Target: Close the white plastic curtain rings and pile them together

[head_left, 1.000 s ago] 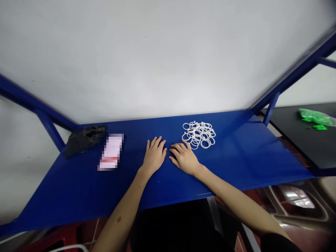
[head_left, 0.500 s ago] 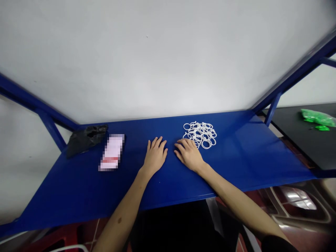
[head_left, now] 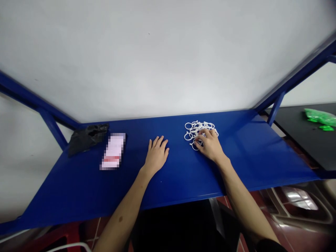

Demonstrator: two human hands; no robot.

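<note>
A heap of several white plastic rings (head_left: 193,128) lies on the blue table (head_left: 246,154), right of centre near the back edge. My right hand (head_left: 210,145) rests on the heap's near right side, its fingers curled down onto the rings and covering part of them. Whether they pinch a ring is hidden. My left hand (head_left: 156,155) lies flat on the table to the left of the heap, palm down with its fingers stretched out and holding nothing.
A crumpled black plastic bag (head_left: 86,137) sits at the back left, with a pink and white packet (head_left: 113,155) beside it. A white wall stands behind the table. To the right is a dark table (head_left: 309,143) with green pieces (head_left: 319,118).
My right hand has moved right and forward from beside my left hand onto the heap of rings. My left hand has stayed in place.
</note>
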